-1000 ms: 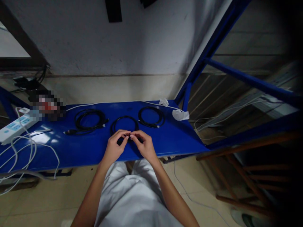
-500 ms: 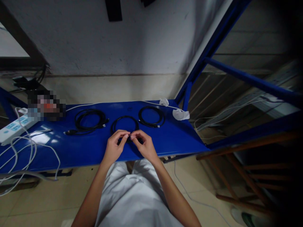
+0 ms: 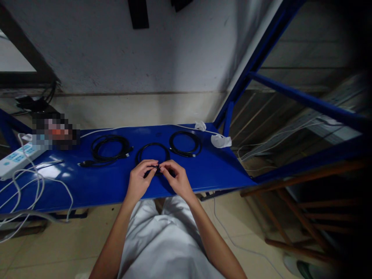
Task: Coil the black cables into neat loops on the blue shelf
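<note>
A coiled black cable [image 3: 153,144] lies on the blue table [image 3: 95,186], at the near middle. Over its front part, my left hand [image 3: 142,175] and my right hand [image 3: 175,174] meet with fingers pinched together. Between the fingertips is a small dark piece at the coil, too small to make out fully. Another black coil [image 3: 110,148] with its plugs rests to the left, and a third black coil [image 3: 186,143] is to the right. Neither of these two is touched.
At the left are a white power strip [image 3: 14,159] and loose white cables [image 3: 43,182]. Crumpled white pieces [image 3: 221,141] lie at the right end. A blue frame post [image 3: 229,118] rises there, and a wooden chair [image 3: 290,178] stands at the right.
The fingertips have shifted slightly, and more of the dark piece shows between them. The camera view has moved a little; the coils lie as before.
</note>
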The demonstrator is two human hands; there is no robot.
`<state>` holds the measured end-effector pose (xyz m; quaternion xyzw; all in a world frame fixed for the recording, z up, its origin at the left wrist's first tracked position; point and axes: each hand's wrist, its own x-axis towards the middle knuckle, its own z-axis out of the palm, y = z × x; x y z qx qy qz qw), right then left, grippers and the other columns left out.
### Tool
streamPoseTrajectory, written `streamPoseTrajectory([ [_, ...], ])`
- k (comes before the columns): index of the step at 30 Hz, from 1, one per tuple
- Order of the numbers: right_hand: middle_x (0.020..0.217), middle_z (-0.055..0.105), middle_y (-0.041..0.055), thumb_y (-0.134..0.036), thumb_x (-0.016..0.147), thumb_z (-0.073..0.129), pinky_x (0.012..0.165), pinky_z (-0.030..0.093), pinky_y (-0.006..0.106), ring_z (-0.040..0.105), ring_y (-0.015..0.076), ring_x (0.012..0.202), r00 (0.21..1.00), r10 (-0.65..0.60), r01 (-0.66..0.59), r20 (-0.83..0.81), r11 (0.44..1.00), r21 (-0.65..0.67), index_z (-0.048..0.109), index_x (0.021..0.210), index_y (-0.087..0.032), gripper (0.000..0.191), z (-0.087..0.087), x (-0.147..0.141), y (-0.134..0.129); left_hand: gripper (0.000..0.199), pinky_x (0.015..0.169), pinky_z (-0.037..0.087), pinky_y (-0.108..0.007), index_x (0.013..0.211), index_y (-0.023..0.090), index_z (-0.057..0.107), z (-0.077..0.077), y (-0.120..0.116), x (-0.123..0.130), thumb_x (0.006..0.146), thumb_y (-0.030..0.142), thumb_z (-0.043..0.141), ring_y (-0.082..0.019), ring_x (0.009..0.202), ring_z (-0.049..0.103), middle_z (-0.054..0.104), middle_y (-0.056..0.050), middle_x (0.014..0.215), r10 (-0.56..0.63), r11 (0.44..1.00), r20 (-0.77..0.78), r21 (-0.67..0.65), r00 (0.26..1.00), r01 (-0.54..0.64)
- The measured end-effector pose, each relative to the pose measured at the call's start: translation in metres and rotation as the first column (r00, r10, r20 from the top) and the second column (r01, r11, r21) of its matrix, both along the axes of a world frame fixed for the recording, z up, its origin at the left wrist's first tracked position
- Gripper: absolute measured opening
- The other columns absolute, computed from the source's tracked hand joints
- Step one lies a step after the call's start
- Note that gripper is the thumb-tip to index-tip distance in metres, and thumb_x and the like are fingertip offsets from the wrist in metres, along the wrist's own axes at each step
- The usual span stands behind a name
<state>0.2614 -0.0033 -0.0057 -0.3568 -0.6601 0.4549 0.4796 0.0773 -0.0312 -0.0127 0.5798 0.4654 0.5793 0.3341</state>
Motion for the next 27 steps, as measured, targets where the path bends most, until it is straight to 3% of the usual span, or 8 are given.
streamPoseTrajectory([
  [6, 0.111, 0.078, 0.0082, -0.038, 0.106, 0.068, 0.096, 0.056, 0.038, 0.072, 0.0245, 0.106, 1.0, 0.011, -0.011, 0.007, 0.999, 0.049, 0.081, 0.11, -0.026, 0.019, 0.0018, 0.0012, 0.0, 0.018, 0.1, 0.065, -0.041, 0.112, 0.023, 0.083, -0.0029, 0.0018, -0.0011, 0.1, 0.032, 0.073, -0.026, 0.117, 0.074, 0.073, -0.013, 0.131, -0.001, 1.0, -0.049, 0.009, 0.999, 0.001],
  [17, 0.104, 0.077, 0.006, -0.037, 0.104, 0.068, 0.088, 0.057, 0.035, 0.072, 0.022, 0.096, 0.999, -0.033, 0.032, 0.022, 0.999, 0.033, 0.077, 0.105, -0.025, 0.016, -0.0012, -0.001, 0.001, 0.018, 0.09, 0.062, -0.037, 0.104, 0.024, 0.084, 0.0043, 0.0002, -0.0014, 0.101, 0.038, 0.072, -0.024, 0.101, 0.075, 0.078, -0.011, 0.108, 0.053, 0.998, -0.163, 0.045, 0.985, -0.046],
  [24, 0.118, 0.077, 0.0077, -0.028, 0.102, 0.07, 0.106, 0.054, 0.044, 0.071, 0.0257, 0.114, 0.994, 0.001, -0.02, 0.105, 0.984, 0.177, 0.075, 0.116, -0.027, 0.014, 0.0024, -0.0036, -0.003, 0.016, 0.087, 0.061, -0.038, 0.105, 0.025, 0.083, 0.002, -0.0003, -0.0031, 0.1, 0.036, 0.074, -0.024, 0.097, 0.075, 0.079, -0.009, 0.105, 0.106, 0.993, -0.155, 0.075, 0.982, -0.095],
  [27, 0.124, 0.076, 0.0086, -0.03, 0.101, 0.073, 0.111, 0.05, 0.049, 0.066, 0.0283, 0.123, 0.987, -0.067, 0.025, 0.147, 0.964, 0.266, 0.076, 0.116, -0.028, 0.015, 0.0028, -0.0048, -0.0044, 0.016, 0.085, 0.06, -0.038, 0.103, 0.025, 0.083, 0.0026, -0.0011, -0.0029, 0.098, 0.037, 0.075, -0.024, 0.093, 0.074, 0.079, -0.008, 0.101, 0.143, 0.988, -0.154, 0.079, 0.978, -0.132],
])
